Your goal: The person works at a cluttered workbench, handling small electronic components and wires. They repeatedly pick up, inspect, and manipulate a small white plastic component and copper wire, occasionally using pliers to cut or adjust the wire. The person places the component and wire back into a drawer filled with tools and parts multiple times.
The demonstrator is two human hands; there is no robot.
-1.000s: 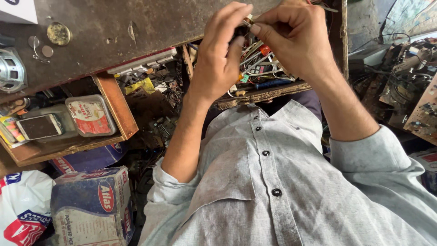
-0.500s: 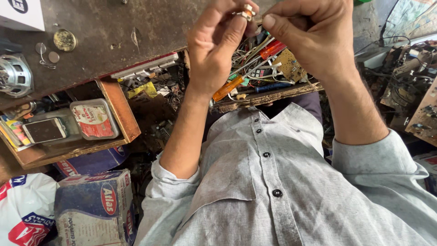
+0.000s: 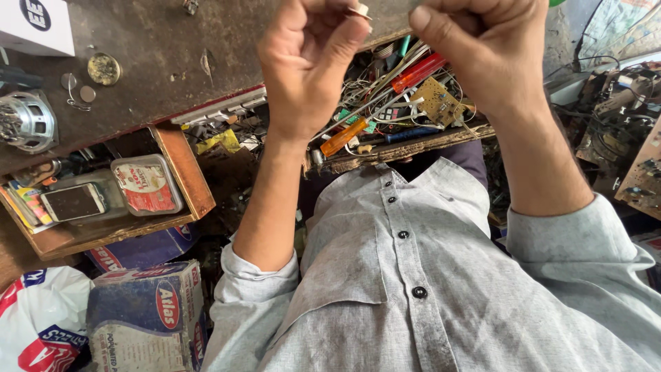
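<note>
You are pinching a small pale part (image 3: 359, 11) at the very top edge of the view, between the thumb and curled fingers of your left hand (image 3: 310, 62). Only a sliver of it is showing, so its long axis and the way it is pointing cannot be told. Your left hand is curling nearly closed around it, thumb tip pressing up against the part. Your right hand (image 3: 485, 52) is sitting just beside it, closed into a loose fist with the thumb lying across the top; whether it is gripping anything cannot be told. Both hands are hovering above the front edge of the dark, scuffed desk (image 3: 158, 76).

Directly beneath your hands an open drawer (image 3: 406, 148) is lying full of tangled wires. In it an orange-handled screwdriver (image 3: 344, 136) is lying slantwise, its handle toward you and its shaft running up and to the right. A red-handled tool (image 3: 420, 71) is resting near a small tan circuit board (image 3: 441, 102).

Further left, a wooden tray (image 3: 182, 172) is holding a phone (image 3: 72, 202) and a lidded plastic box (image 3: 147, 184). On the desk a small loudspeaker (image 3: 26, 122), a round tin lid (image 3: 103, 68) and a white box (image 3: 38, 24) are sitting well apart from your hands. Your grey buttoned shirt (image 3: 427, 275) is filling the lower part of the view.
</note>
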